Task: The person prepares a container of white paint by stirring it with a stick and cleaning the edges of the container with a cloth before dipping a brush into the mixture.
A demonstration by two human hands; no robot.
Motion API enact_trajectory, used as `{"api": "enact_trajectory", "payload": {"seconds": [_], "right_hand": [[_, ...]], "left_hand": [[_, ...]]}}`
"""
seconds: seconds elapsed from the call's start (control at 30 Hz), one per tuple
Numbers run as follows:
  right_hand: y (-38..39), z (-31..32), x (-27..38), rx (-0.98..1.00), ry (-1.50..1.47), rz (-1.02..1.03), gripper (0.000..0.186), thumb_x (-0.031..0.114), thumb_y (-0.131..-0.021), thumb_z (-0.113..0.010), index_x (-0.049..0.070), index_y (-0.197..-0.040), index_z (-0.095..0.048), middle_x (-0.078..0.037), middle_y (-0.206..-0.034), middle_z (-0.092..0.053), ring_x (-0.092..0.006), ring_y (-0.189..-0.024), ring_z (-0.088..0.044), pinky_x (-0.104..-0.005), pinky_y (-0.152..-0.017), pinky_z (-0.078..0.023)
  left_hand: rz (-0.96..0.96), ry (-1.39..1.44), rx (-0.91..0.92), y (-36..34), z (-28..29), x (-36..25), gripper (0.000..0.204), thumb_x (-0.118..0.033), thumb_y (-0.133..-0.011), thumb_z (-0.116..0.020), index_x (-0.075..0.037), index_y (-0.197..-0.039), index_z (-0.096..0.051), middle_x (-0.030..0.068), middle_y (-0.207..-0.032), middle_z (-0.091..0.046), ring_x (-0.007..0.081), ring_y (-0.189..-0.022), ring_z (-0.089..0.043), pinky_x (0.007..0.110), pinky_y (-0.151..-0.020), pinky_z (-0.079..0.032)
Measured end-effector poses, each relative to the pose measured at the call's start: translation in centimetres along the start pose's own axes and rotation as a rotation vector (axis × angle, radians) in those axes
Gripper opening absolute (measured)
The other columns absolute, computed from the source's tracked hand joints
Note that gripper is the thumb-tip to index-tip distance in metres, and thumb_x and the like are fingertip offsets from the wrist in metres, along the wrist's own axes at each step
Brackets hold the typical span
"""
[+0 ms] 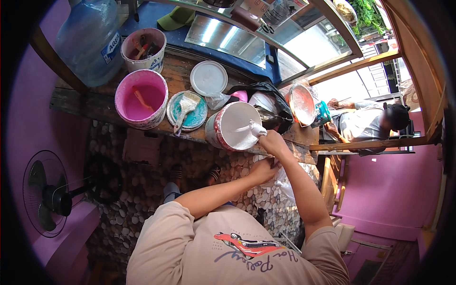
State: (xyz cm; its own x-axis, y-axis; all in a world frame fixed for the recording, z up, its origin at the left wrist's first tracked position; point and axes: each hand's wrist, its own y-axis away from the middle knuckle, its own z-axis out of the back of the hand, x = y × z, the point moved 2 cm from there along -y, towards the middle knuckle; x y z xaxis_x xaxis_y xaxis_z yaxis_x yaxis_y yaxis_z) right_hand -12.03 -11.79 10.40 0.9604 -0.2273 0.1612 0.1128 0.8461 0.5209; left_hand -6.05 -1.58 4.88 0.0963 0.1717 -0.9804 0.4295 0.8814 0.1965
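Right of the bucket (214, 129), my right hand (273, 143) pinched a white lump (257, 129), my left hand (263, 171) (grip unclear) nearer me.

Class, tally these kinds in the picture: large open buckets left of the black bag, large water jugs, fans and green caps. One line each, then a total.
Large open buckets: 3 (white paint bucket, pink paint bucket, tool bucket)
Large water jug: 1
Fan: 1
Green cap: 1
Total: 6
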Motion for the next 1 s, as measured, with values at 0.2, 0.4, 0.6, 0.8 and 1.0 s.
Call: {"api": "enact_trajectory", "payload": {"seconds": [0.2, 0.4, 0.6, 0.8, 1.0], "right_hand": [[1.5, 1.0, 1.4, 0.159, -0.123, 0.033, 0.056, 0.04, -0.087, -0.054, -0.011, -0.103, -0.069, -0.034, -0.1, -0.069, -0.0462, -0.101, -0.068, -0.0473, -0.091, -0.051], [0.8, 0.7, 0.2, 0.207, -0.223, 0.039, 0.066, 0.049, -0.091, -0.046, -0.01, -0.113, -0.064, -0.033, -0.109, -0.067, -0.0413, -0.107, -0.064, -0.0439, -0.097, -0.045], [1.4, 1.0, 1.6, 0.166, -0.169, 0.146, 0.059, 0.045, -0.095, -0.041, -0.006, -0.111, -0.066, -0.032, -0.111, -0.067, -0.0455, -0.109, -0.062, -0.0461, -0.097, -0.044], [2.0, 0.9, 2.7, 0.051, -0.159, 0.049, 0.054, 0.042, -0.093, -0.042, -0.002, -0.107, -0.072, -0.032, -0.109, -0.068, -0.0479, -0.109, -0.063, -0.0491, -0.097, -0.046], [1.3, 0.3, 2.2, -0.017, -0.115, 0.03, 0.054, 0.038, -0.091, -0.044, -0.005, -0.106, -0.072, -0.033, -0.105, -0.069, -0.0476, -0.107, -0.065, -0.051, -0.097, -0.048]], "left_hand": [[0.035, -0.001, 0.022, 0.4, 0.5, -0.2, 0.058, -0.061, -0.096, -0.052, -0.008, -0.107, -0.07, 0.0214, -0.095, -0.073, 0.0432, -0.09, -0.069, 0.052, -0.079, -0.052], [0.045, 0.024, 0.015, 0.8, 0.4, -0.8, 0.061, -0.064, -0.097, -0.048, -0.007, -0.105, -0.07, 0.0213, -0.092, -0.072, 0.0435, -0.089, -0.069, 0.052, -0.079, -0.052], [0.008, 0.018, -0.009, 0.2, 0.2, 0.1, 0.058, -0.061, -0.096, -0.052, -0.005, -0.101, -0.068, 0.021, -0.088, -0.071, 0.0434, -0.086, -0.069, 0.052, -0.076, -0.051], [-0.004, 0.022, -0.049, 0.3, 0.3, 0.5, 0.053, -0.056, -0.095, -0.057, -0.004, -0.098, -0.068, 0.0213, -0.086, -0.071, 0.043, -0.084, -0.069, 0.052, -0.075, -0.051], [0.071, 0.025, 0.021, 0.3, 1.0, 0.2, 0.046, -0.042, -0.092, -0.063, -0.002, -0.113, -0.069, 0.0234, -0.102, -0.072, 0.0431, -0.097, -0.068, 0.05, -0.082, -0.052]]}}
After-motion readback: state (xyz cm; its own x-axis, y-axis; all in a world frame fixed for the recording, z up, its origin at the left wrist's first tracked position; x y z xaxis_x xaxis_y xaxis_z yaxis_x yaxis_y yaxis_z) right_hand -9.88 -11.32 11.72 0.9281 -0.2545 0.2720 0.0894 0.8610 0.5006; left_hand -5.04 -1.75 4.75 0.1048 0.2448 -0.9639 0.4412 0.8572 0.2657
